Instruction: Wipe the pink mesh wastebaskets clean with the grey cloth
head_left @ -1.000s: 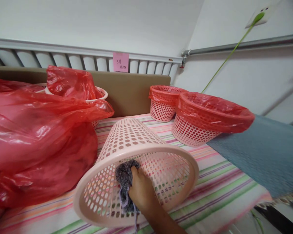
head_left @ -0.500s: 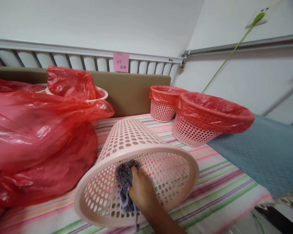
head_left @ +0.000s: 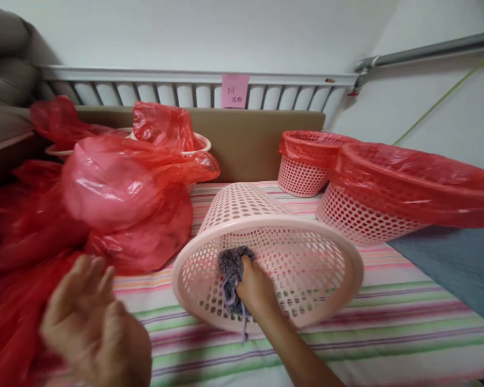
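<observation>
A pale pink perforated plastic basket (head_left: pixel 266 226) lies on its side on the striped cloth, mouth toward me. Inside its mouth, my right hand (head_left: pixel 258 287) grips a fuzzy grey-purple cloth (head_left: pixel 234 263) against the inner wall, with loose strands of yarn hanging down. To the left of the basket, my left hand (head_left: pixel 97 322) is raised palm up, blurred, its fingers stretched out and nothing in it. Crumpled red plastic bags (head_left: pixel 133 199) lie just beyond that hand.
Two baskets lined with red bags, a smaller one (head_left: pixel 302 174) and a larger one (head_left: pixel 358 217), stand at the right. Another bagged basket (head_left: pixel 204 142) is at the back left. Behind runs a tan headboard (head_left: pixel 250 142) below a white radiator with a pink note (head_left: pixel 234 91).
My left hand has come into view at the lower left, open. The view has swung left, so everything sits further right. My right hand still holds the cloth inside the basket.
</observation>
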A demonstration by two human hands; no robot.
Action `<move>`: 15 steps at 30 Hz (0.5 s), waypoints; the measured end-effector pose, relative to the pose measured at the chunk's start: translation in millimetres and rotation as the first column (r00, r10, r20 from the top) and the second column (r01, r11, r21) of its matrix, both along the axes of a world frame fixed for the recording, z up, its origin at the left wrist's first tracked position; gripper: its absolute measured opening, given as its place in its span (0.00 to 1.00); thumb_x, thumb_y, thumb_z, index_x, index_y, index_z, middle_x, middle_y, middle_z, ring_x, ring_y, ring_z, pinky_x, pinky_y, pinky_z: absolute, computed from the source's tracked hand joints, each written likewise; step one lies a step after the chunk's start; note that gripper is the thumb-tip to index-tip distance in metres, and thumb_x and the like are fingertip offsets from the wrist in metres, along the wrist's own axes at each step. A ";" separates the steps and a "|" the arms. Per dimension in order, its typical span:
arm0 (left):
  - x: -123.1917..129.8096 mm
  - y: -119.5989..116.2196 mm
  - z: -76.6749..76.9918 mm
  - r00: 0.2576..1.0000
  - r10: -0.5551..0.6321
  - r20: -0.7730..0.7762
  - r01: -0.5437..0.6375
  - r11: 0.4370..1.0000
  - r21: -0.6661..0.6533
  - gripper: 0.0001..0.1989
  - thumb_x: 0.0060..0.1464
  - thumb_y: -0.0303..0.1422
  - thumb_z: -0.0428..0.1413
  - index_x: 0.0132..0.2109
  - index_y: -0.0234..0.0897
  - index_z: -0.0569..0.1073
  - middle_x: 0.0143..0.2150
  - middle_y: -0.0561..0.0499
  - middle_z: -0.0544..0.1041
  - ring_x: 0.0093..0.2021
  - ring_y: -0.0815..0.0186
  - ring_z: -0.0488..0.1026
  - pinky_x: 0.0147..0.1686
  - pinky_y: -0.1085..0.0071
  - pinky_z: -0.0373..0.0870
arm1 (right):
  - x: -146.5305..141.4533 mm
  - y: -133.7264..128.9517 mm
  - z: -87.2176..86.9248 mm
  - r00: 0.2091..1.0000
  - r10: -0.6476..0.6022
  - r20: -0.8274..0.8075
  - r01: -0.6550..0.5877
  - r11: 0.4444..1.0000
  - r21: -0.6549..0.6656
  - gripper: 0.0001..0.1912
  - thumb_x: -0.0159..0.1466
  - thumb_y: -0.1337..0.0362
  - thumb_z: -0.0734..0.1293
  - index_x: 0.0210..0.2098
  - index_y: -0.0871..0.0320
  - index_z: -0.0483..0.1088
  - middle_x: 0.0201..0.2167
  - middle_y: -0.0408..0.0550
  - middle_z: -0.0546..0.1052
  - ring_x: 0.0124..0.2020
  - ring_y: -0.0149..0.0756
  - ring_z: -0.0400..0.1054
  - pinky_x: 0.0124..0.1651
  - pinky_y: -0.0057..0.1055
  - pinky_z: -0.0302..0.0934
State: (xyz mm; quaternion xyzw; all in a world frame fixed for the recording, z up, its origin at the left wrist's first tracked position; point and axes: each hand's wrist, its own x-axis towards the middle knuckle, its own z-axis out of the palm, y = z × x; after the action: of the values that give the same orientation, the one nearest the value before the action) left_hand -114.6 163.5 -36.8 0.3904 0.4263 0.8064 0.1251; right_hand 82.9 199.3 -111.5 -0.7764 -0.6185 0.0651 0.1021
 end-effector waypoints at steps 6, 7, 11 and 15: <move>30.7 -13.4 -89.2 0.865 -0.471 0.175 0.481 0.678 -0.556 0.23 0.49 0.43 0.57 0.50 0.37 0.70 0.49 0.43 0.74 0.49 0.53 0.70 0.51 0.58 0.65 | 1.9 -0.6 -3.6 1.000 0.005 -0.020 -0.004 1.000 0.020 0.18 0.53 0.71 0.61 0.44 0.60 0.63 0.38 0.54 0.72 0.40 0.42 0.68 0.36 0.31 0.55; 36.0 -14.6 -97.4 0.817 -0.543 0.195 0.538 0.598 -0.594 0.21 0.48 0.43 0.58 0.46 0.35 0.73 0.47 0.42 0.76 0.50 0.52 0.70 0.52 0.57 0.64 | 3.0 -0.3 -4.1 1.000 0.002 -0.026 -0.002 1.000 0.026 0.18 0.53 0.71 0.61 0.45 0.60 0.63 0.38 0.54 0.72 0.40 0.43 0.68 0.36 0.31 0.55; 48.3 -7.6 -105.5 0.732 -0.642 0.229 0.634 0.518 -0.575 0.21 0.47 0.43 0.58 0.45 0.33 0.76 0.46 0.42 0.77 0.53 0.52 0.68 0.56 0.58 0.60 | 0.3 -5.2 -3.5 0.995 0.006 -0.099 -0.001 0.999 0.051 0.19 0.53 0.70 0.62 0.46 0.60 0.62 0.39 0.54 0.72 0.41 0.42 0.68 0.38 0.31 0.56; 44.3 2.8 -111.9 0.770 -0.597 0.225 0.590 0.534 -0.605 0.18 0.46 0.43 0.58 0.38 0.32 0.77 0.35 0.46 0.80 0.42 0.56 0.74 0.43 0.66 0.70 | -21.3 -22.0 2.1 0.951 0.167 -0.260 -0.144 0.984 0.104 0.21 0.51 0.71 0.62 0.45 0.57 0.61 0.40 0.50 0.73 0.41 0.39 0.68 0.40 0.29 0.56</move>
State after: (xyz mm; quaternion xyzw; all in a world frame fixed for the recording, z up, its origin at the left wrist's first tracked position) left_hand -70.3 166.3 -148.7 0.4472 0.5189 0.5153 0.5151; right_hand 61.6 177.3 -109.4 -0.7044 -0.6605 0.1512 0.2116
